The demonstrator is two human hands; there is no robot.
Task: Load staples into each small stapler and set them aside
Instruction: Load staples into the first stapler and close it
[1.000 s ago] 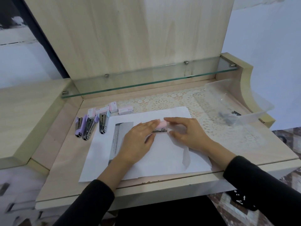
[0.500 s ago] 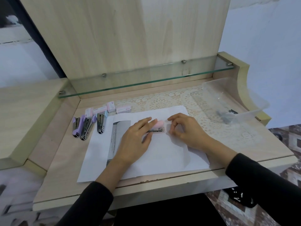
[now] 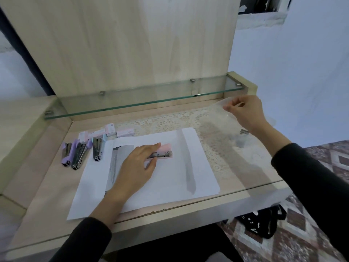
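Held the pink stapler (image 3: 166,151) down near the middle of the white sheet (image 3: 188,176) with the left grip (image 3: 138,165), forefinger stretched along its top, thumb against its near side, metal channel showing. Pinched the rim of a clear plastic container (image 3: 224,103) in the right grip (image 3: 245,112), raised well off the sheet's far right corner. Found three more staplers (image 3: 79,156) side by side just off the sheet's left edge, small staple boxes (image 3: 110,129) in a row just beyond its far left corner, and a lace mat (image 3: 170,123) spreading from under its far edge, all on the worktop (image 3: 47,186)
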